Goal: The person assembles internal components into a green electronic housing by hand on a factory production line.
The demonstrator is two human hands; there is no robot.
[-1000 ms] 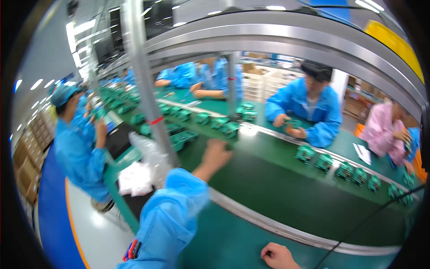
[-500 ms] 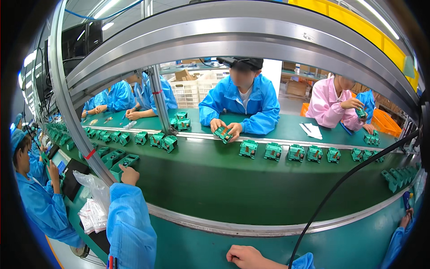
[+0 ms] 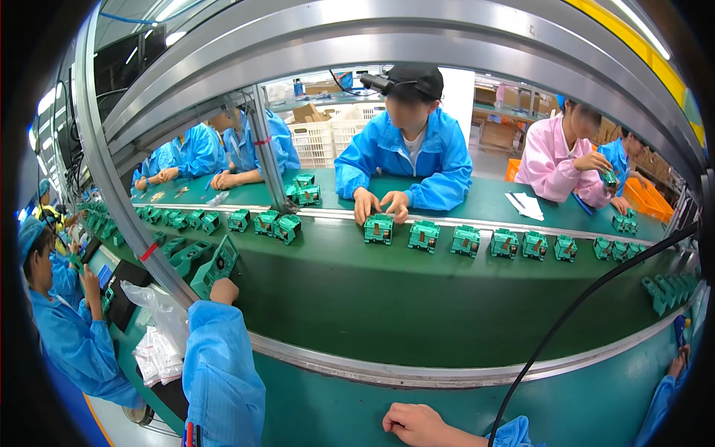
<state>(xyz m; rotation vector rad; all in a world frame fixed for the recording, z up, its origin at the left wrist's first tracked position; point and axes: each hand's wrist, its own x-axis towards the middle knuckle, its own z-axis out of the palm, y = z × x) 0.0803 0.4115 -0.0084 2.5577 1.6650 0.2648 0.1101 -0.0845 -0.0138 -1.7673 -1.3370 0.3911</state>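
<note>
My left hand (image 3: 223, 291) reaches past the metal upright to the belt's near left part. Its fingers are closed on the lower end of a green plastic housing (image 3: 216, 268), which stands tilted up with round openings on its face. Part of the grip is hidden behind the housing. Directly behind it lies another green housing (image 3: 188, 257). My right hand (image 3: 413, 425) rests on the green bench top (image 3: 328, 402) near the lower edge. Its fingers are curled in with nothing seen in them.
A metal upright (image 3: 132, 186) stands beside my left arm, and a black cable (image 3: 573, 302) hangs at the right. Green assembled units (image 3: 423, 235) line the belt's far side, where a co-worker's hands (image 3: 381, 204) touch one. Plastic bags (image 3: 158, 354) lie left of my sleeve.
My left hand, pointing at the housing before, has closed on it and tipped it up. The co-worker opposite has lowered a unit onto the belt. My right hand stays on the bench.
</note>
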